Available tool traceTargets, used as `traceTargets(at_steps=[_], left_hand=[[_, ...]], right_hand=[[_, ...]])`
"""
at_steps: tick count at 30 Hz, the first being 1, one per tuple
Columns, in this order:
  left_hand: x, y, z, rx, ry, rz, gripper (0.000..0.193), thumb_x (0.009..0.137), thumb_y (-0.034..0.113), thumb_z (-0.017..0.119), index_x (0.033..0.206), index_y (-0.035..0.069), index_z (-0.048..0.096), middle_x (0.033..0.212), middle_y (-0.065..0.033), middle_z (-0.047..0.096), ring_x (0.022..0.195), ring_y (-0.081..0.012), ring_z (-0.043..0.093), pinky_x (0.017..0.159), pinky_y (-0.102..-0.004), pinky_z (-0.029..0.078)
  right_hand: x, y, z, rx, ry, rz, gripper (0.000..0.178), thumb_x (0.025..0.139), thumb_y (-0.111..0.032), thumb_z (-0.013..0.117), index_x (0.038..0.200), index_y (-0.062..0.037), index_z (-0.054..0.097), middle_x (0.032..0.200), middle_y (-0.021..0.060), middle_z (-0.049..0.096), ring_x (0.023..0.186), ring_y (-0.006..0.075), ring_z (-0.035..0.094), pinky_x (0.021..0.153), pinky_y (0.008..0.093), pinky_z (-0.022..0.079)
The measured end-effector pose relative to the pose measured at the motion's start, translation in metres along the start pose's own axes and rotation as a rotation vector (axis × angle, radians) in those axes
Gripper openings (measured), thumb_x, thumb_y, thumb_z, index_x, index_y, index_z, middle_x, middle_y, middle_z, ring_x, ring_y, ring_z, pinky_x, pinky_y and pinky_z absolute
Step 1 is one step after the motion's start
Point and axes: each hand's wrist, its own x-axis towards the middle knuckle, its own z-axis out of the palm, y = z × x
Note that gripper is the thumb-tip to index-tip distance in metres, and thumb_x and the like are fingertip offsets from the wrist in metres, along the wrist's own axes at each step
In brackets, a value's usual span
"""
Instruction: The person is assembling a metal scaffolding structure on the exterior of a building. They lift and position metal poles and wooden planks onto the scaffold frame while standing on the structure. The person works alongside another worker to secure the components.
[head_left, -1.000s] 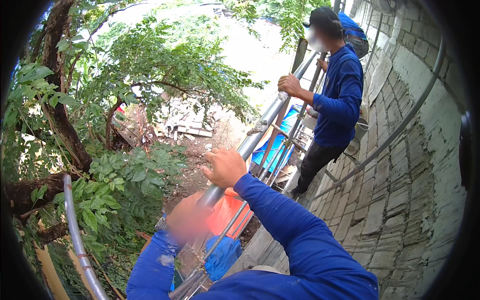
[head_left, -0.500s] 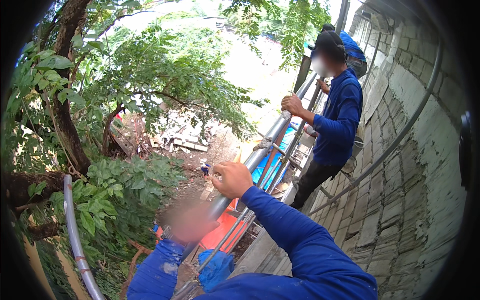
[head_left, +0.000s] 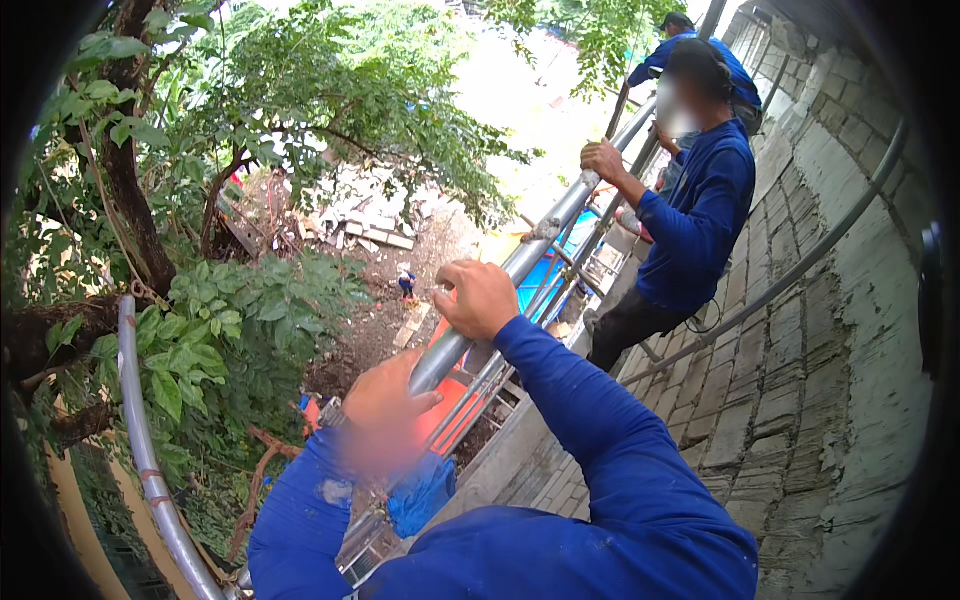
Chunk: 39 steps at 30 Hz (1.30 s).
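A long grey metal pipe (head_left: 522, 262) runs slantwise from in front of me toward the far right. My right hand (head_left: 482, 302) is closed over it, knuckles up, at the end of an outstretched blue sleeve. Nearer to me, my left hand (head_left: 378, 395) wraps the pipe's near part, its thumb along the near side; the wrist area is blurred and the fingertips are hidden. Farther up the same pipe, a co-worker in blue (head_left: 700, 200) has a hand (head_left: 602, 160) on it. Lumps of rough, whitish material cling to the pipe between that hand and mine.
A block wall (head_left: 770, 370) rises on the right, with a curved pipe (head_left: 800, 275) along it. Thinner scaffold tubes (head_left: 575, 265) run below the held pipe. Trees (head_left: 130, 200) and another pipe (head_left: 135, 400) stand left. Far below are rubble (head_left: 370, 225) and a person (head_left: 406, 282).
My view has tilted, so most things sit higher in the picture. Both my hands stay on the pipe. The farthest co-worker now leans left with an arm stretched out.
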Motion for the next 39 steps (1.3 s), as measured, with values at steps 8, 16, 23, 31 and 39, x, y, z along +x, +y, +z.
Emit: traceTargets(at_steps=[8, 16, 23, 31, 39], left_hand=[[0.0, 0.005, -0.006, -0.023, -0.06, 0.009, 0.07, 0.084, 0.037, 0.079, 0.141, 0.004, 0.053, 0.122, -0.0253, 0.067, 0.113, -0.0447, 0.065, 0.095, -0.0502, 0.052], [-0.002, -0.005, -0.003, -0.026, -0.022, 0.04, 0.068, 0.083, 0.034, 0.079, 0.139, 0.006, 0.054, 0.126, -0.0231, 0.066, 0.115, -0.0429, 0.065, 0.097, -0.0491, 0.052], [-0.003, -0.002, -0.001, 0.003, -0.038, 0.029, 0.07, 0.083, 0.037, 0.08, 0.139, 0.005, 0.052, 0.122, -0.0231, 0.066, 0.113, -0.0433, 0.065, 0.095, -0.05, 0.052], [-0.001, -0.003, -0.003, -0.005, -0.077, 0.014, 0.072, 0.085, 0.039, 0.078, 0.141, 0.004, 0.051, 0.117, -0.0266, 0.068, 0.11, -0.045, 0.066, 0.094, -0.05, 0.053], [-0.003, 0.0, -0.005, -0.033, -0.054, 0.022, 0.075, 0.084, 0.035, 0.079, 0.145, 0.002, 0.05, 0.123, -0.0273, 0.067, 0.114, -0.044, 0.065, 0.098, -0.0481, 0.052]], right_hand=[[-0.001, 0.002, 0.005, 0.008, -0.014, 0.026, 0.026, 0.089, -0.032, 0.068, 0.091, -0.0076, 0.074, 0.089, 0.0106, 0.074, 0.088, 0.0319, 0.071, 0.082, 0.044, 0.054], [0.001, 0.002, 0.011, 0.032, 0.056, -0.029, 0.021, 0.088, -0.029, 0.068, 0.088, -0.0083, 0.073, 0.085, 0.0085, 0.072, 0.082, 0.0302, 0.069, 0.077, 0.0428, 0.054], [-0.001, 0.003, 0.005, -0.01, 0.016, -0.002, 0.019, 0.087, -0.028, 0.069, 0.089, -0.0092, 0.074, 0.086, 0.0096, 0.074, 0.083, 0.0308, 0.071, 0.077, 0.0428, 0.054], [-0.002, 0.002, 0.003, 0.019, 0.002, 0.023, 0.023, 0.087, -0.029, 0.068, 0.089, -0.0075, 0.074, 0.086, 0.0108, 0.073, 0.084, 0.0316, 0.071, 0.08, 0.0439, 0.055], [-0.001, -0.001, 0.002, 0.003, 0.01, 0.024, 0.024, 0.087, -0.03, 0.066, 0.089, -0.0072, 0.074, 0.085, 0.0105, 0.073, 0.084, 0.032, 0.071, 0.08, 0.0451, 0.055]])
